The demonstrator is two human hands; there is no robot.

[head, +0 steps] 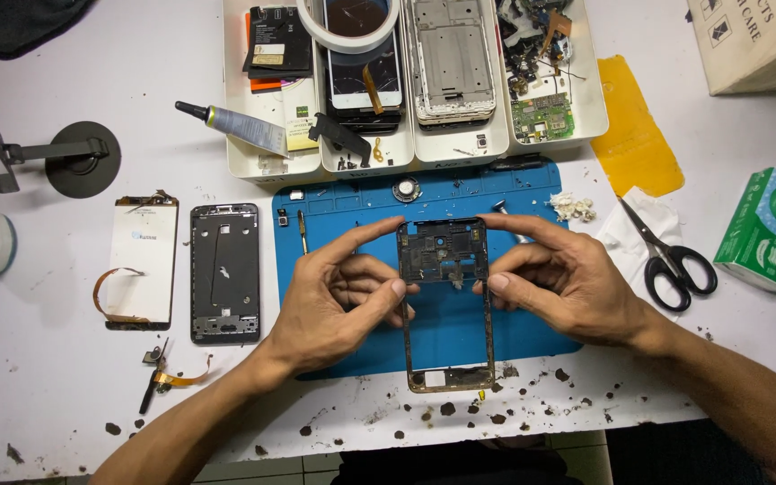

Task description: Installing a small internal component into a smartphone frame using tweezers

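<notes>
both hands, left hand (339, 301) and right hand (559, 283), pinch the thin black plastic phone middle frame (446, 301) at its upper edges; it looks light, bendy and fragile over the blue rubber mat (532, 193).

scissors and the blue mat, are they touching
Apart. The head view shows the scissors on white tissue, with bare table between them and the blue mat.
</notes>
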